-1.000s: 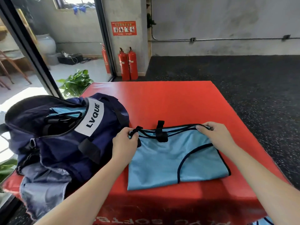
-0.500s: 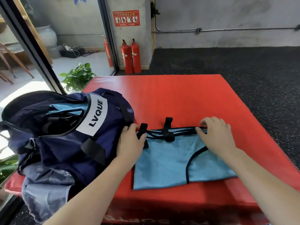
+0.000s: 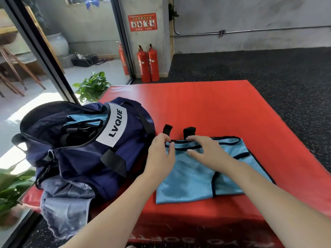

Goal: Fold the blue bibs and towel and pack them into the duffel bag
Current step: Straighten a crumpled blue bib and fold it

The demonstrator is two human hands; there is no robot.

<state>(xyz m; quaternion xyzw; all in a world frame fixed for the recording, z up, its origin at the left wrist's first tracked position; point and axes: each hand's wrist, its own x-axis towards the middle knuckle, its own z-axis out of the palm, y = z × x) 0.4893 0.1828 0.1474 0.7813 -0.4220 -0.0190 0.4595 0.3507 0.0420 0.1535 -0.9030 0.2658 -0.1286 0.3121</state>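
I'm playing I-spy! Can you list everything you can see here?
Light blue mesh bib with black trim: one, flat on mat, right of bag.
Navy fabric duffel bag: one, open, mat's left side, blue cloth inside.
Red padded mat: one, on dark floor.
Red fire extinguishers: three, by the wall.
Green leafy plant: one, behind mat.
Left hand: on the bib's top left corner.
Right hand: spread on the bib.
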